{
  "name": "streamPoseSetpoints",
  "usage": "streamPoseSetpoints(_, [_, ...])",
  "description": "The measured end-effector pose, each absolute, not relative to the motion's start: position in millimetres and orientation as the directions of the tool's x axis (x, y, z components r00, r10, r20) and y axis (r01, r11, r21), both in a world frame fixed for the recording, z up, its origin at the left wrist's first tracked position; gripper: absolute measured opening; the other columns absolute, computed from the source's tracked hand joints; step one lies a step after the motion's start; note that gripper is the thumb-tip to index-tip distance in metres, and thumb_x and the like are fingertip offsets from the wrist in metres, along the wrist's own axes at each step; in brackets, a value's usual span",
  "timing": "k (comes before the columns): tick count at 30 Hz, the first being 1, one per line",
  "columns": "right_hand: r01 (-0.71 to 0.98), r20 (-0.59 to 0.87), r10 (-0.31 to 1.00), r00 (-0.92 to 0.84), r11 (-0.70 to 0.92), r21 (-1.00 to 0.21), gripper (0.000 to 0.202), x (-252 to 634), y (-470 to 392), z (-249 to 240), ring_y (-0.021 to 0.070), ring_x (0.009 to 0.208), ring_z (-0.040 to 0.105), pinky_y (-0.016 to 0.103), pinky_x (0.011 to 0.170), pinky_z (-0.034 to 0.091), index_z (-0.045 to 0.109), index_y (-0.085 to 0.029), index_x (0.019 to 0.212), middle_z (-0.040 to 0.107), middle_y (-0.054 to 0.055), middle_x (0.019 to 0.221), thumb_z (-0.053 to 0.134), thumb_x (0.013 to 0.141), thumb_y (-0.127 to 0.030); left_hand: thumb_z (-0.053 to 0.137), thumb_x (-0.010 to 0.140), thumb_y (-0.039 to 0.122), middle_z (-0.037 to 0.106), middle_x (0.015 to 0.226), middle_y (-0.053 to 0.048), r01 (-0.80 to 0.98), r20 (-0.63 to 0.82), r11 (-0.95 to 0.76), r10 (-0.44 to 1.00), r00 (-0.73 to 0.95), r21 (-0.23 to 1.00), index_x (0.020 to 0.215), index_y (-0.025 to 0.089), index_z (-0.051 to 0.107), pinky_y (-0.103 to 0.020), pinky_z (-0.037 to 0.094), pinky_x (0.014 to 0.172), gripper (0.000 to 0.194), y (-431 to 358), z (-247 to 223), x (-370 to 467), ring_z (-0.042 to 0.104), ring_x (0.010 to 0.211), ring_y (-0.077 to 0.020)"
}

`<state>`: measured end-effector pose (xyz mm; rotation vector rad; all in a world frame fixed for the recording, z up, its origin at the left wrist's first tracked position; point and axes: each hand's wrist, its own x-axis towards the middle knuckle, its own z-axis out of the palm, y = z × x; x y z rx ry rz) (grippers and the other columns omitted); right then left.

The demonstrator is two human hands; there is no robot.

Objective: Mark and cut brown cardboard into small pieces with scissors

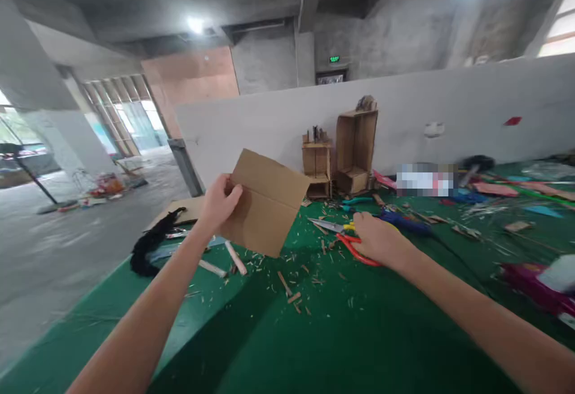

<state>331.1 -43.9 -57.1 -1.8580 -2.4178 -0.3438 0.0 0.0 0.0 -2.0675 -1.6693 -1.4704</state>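
A creased sheet of brown cardboard (pixel 269 202) is held up over the table, pinched at its left edge by my left hand (pixel 220 202). To its right, my right hand (pixel 375 238) is closed around scissors (pixel 335 226) with one red and one yellow handle. Their blades point left toward the cardboard without touching it and look slightly parted. Small cardboard scraps (pixel 291 295) lie scattered on the green tabletop (pixel 278 346) below.
Two cardboard structures (pixel 357 151) stand at the back against a white partition (pixel 269 118). A blue glue gun (pixel 404 223) lies beyond my right hand. Black fuzzy material (pixel 155 241) and white sticks (pixel 236 257) lie at left. Mixed craft material (pixel 494 187) covers the right side.
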Motion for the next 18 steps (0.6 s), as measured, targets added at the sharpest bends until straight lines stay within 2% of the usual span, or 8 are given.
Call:
streamPoseSetpoints(2, [0.968, 0.13, 0.962, -0.239, 0.225, 0.108, 0.027, 334, -43, -59, 0.0304, 0.077, 0.066, 0.033, 0.059, 0.045, 0.061, -0.008, 0.088, 0.065, 0.02, 0.087, 0.048, 0.08, -0.03, 0.047, 0.077, 0.029, 0.06, 0.077, -0.001, 0.794, 0.71, -0.389, 0.7, -0.074, 0.466, 0.093, 0.018, 0.054, -0.027, 0.04, 0.064, 0.021, -3, 1, 0, 0.056, 0.072, -0.0174])
streamPoseSetpoints(4, [0.974, 0.096, 0.97, -0.222, 0.215, 0.077, 0.032, 336, -40, -63, 0.03, 0.072, 0.066, 0.033, 0.056, 0.045, 0.062, -0.011, 0.08, 0.066, 0.019, 0.081, 0.045, 0.082, -0.038, 0.047, 0.077, 0.029, 0.059, 0.076, 0.0, 0.795, 0.71, -0.389, 0.7, -0.073, 0.465, 0.093, 0.018, 0.055, -0.027, 0.04, 0.063, 0.021, -5, 3, 0, 0.056, 0.071, -0.0172])
streamPoseSetpoints(8, [0.978, 0.114, 0.973, -0.202, 0.206, -0.025, 0.043, 339, -31, -77, 0.0311, 0.077, 0.065, 0.034, 0.057, 0.044, 0.059, -0.014, 0.081, 0.066, 0.018, 0.085, 0.039, 0.084, -0.052, 0.048, 0.077, 0.029, 0.058, 0.074, 0.0, 0.802, 0.722, -0.399, 0.689, -0.057, 0.444, 0.094, 0.018, 0.055, -0.028, 0.039, 0.062, 0.021, -6, 3, 1, 0.055, 0.068, -0.0168])
streamPoseSetpoints(11, [0.947, 0.193, 0.968, -0.16, 0.206, -0.247, 0.05, 341, -21, -86, 0.0266, 0.071, 0.063, 0.033, 0.059, 0.044, 0.051, -0.018, 0.075, 0.065, 0.013, 0.078, 0.037, 0.08, -0.066, 0.048, 0.077, 0.029, 0.058, 0.074, 0.0, 0.803, 0.725, -0.4, 0.686, -0.057, 0.442, 0.094, 0.018, 0.055, -0.028, 0.039, 0.062, 0.021, -6, 3, 1, 0.055, 0.067, -0.0165])
streamPoseSetpoints(14, [0.814, 0.279, 0.946, -0.167, 0.292, -0.502, 0.049, 343, -17, -87, 0.0183, 0.06, 0.057, 0.03, 0.057, 0.042, 0.042, -0.022, 0.07, 0.058, 0.003, 0.065, 0.031, 0.082, -0.068, 0.048, 0.078, 0.028, 0.057, 0.073, 0.0, 0.802, 0.725, -0.398, 0.686, -0.063, 0.446, 0.094, 0.018, 0.055, -0.028, 0.039, 0.062, 0.021, -6, 3, 1, 0.054, 0.067, -0.0163])
streamPoseSetpoints(16, [0.72, 0.308, 0.929, -0.204, 0.356, -0.596, 0.046, 344, -19, -84, 0.0156, 0.057, 0.051, 0.029, 0.055, 0.042, 0.038, -0.023, 0.071, 0.052, -0.001, 0.062, 0.029, 0.084, -0.066, 0.048, 0.078, 0.028, 0.057, 0.073, 0.0, 0.801, 0.732, -0.405, 0.678, -0.059, 0.44, 0.095, 0.018, 0.055, -0.028, 0.038, 0.062, 0.021, -6, 2, 1, 0.054, 0.067, -0.0161])
streamPoseSetpoints(18, [0.683, 0.304, 0.915, -0.266, 0.401, -0.611, 0.041, 344, -24, -80, 0.0153, 0.058, 0.049, 0.029, 0.056, 0.042, 0.036, -0.024, 0.075, 0.049, -0.002, 0.064, 0.031, 0.085, -0.064, 0.047, 0.078, 0.028, 0.057, 0.072, 0.0, 0.802, 0.743, -0.416, 0.667, -0.052, 0.429, 0.095, 0.018, 0.054, -0.028, 0.038, 0.061, 0.021, -6, 2, 1, 0.053, 0.066, -0.0157])
